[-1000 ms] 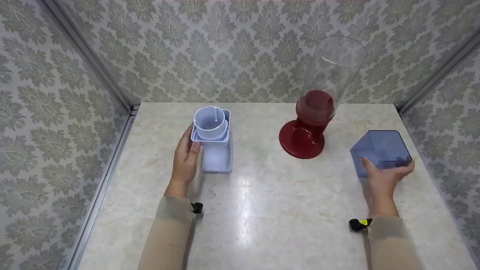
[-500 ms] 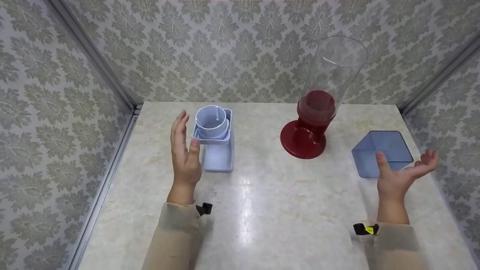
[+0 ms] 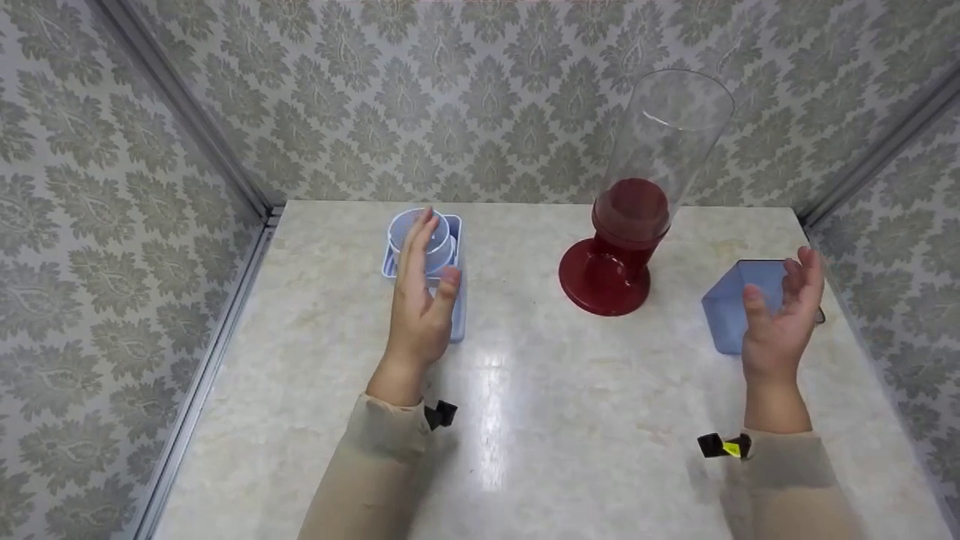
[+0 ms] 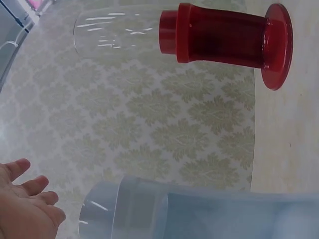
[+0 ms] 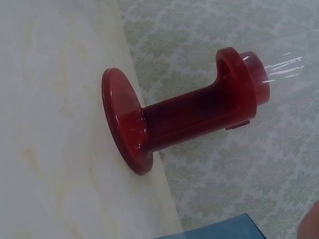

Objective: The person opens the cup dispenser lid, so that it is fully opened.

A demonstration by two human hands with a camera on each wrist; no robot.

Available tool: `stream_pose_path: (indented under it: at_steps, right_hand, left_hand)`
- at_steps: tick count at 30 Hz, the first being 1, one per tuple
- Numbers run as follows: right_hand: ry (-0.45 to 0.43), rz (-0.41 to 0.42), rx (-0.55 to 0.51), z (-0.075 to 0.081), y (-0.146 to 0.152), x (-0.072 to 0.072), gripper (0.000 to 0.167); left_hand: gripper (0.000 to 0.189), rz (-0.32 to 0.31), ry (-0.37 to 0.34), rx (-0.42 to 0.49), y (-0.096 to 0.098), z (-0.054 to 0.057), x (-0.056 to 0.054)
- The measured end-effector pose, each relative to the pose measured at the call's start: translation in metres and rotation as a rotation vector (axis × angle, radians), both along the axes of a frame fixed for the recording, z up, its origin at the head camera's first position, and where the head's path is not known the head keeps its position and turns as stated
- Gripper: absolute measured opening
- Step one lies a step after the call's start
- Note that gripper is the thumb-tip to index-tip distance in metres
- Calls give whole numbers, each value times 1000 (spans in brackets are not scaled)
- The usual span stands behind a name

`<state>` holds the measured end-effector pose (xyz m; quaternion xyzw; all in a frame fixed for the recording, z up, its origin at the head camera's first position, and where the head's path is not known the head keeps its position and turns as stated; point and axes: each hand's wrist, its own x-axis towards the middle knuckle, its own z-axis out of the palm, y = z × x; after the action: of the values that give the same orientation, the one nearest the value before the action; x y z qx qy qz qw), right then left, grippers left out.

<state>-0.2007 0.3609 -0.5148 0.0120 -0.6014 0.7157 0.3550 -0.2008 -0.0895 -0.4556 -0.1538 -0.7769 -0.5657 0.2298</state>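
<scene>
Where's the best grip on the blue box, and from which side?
Probably grip the blue box across opposite side walls, right hand coming from the near side: its visible walls are flat, and that hand is nearest it.

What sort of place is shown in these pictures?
Probably a small work booth, judging by the patterned walls on three sides, the metal corner rail and the pale marbled table.
</scene>
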Motion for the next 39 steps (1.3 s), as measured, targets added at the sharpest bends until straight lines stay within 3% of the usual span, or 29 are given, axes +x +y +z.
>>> stream_pose_path:
  at_steps: [5, 12, 16, 19, 24, 30, 36, 39]
  right_hand:
    - [-23, 82, 32, 3, -10, -10, 106]
    - [-113, 201, 26, 4, -19, -28, 105]
    - [-166, 275, 2, 2, -22, -39, 107]
    - [-223, 345, 62, -1, -23, -50, 113]
    - [-316, 417, 255, -9, -25, -71, 117]
    - [-304, 418, 344, -13, -28, -98, 119]
    - [-284, 440, 341, -13, -33, -113, 132]
    - [-296, 473, 351, -15, -40, -120, 122]
  left_hand:
    - [104, -75, 4, -33, 20, 0, -4]
    - [113, -163, -66, -75, 50, -4, -17]
    - [106, -210, -109, -99, 66, -10, -28]
    - [102, -244, -176, -112, 78, -16, -41]
    - [106, -270, -326, -147, 101, -26, -70]
    - [110, -298, -453, -199, 130, -31, -104]
    - [111, -337, -497, -260, 150, -30, -128]
    - [108, -352, -489, -292, 155, -29, -136]
